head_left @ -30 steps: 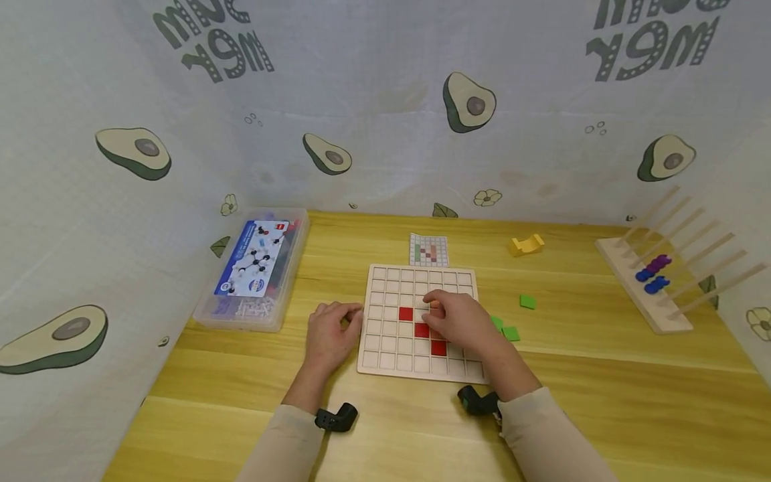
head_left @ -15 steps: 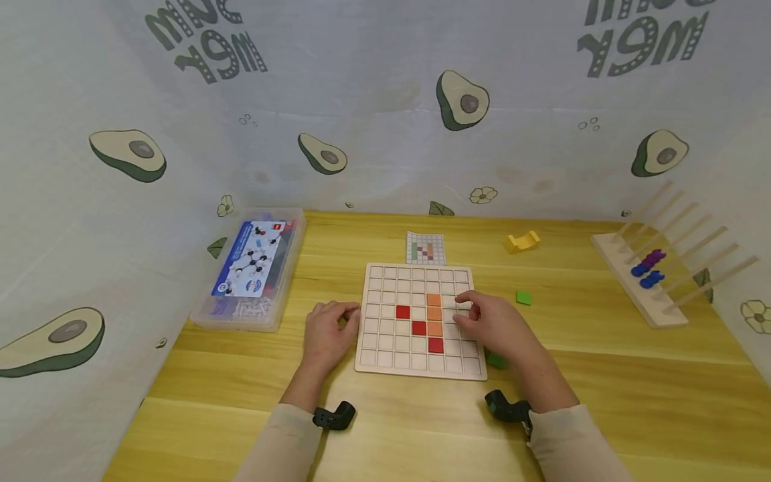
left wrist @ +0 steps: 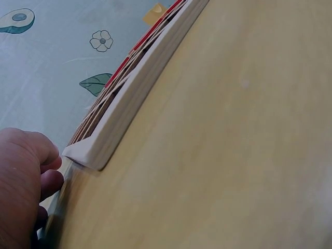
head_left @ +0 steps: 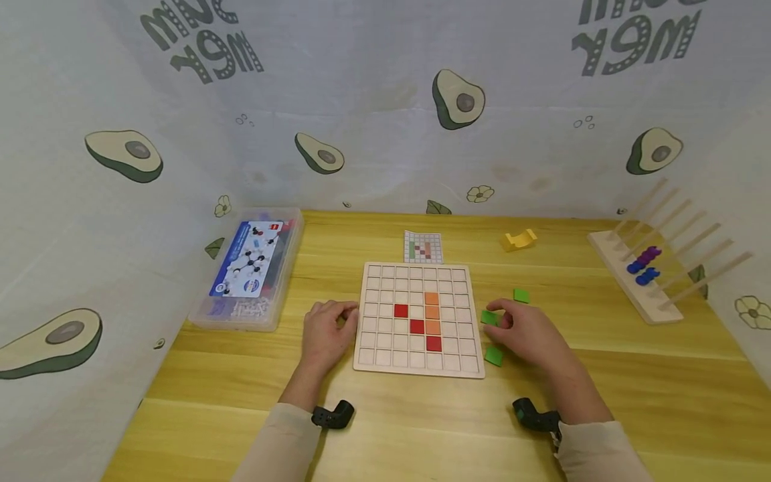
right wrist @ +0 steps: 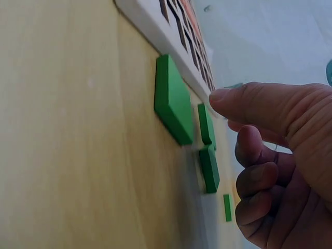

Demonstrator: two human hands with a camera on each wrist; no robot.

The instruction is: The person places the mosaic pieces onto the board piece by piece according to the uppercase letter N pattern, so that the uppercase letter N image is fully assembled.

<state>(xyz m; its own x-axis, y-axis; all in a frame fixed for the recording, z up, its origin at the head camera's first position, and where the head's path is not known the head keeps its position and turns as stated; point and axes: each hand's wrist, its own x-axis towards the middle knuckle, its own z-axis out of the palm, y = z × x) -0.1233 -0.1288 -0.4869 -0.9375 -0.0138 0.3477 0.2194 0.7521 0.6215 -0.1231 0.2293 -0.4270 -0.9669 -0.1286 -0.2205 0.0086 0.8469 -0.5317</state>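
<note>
A wooden grid board point(head_left: 385, 363) lies flat on the table. Three red tiles, one a red tile point(head_left: 434, 343), and three orange tiles in a column, among them an orange tile point(head_left: 432, 312), fill some of its squares. My left hand point(head_left: 326, 337) rests beside the board's left edge, fingertips at the rim, relaxed and holding nothing visible. Right of the board, my right hand point(head_left: 530, 333) reaches over a green tile point(head_left: 488, 318), thumb and forefinger apart. Nearby lie another green tile point(head_left: 494, 355) and a farther green tile point(head_left: 521, 295). The right wrist view shows several green tiles point(right wrist: 174, 98) near the thumb.
Behind the board lies a printed pattern card point(head_left: 423, 247). A clear plastic box point(head_left: 245, 269) stands at left. A yellow curved piece point(head_left: 519, 239) sits at the back, and a wooden peg rack point(head_left: 635, 281) with blue and purple pieces at far right.
My right hand has left the board and moved right to the green tiles, uncovering the orange column. The left hand stays by the board's left edge.
</note>
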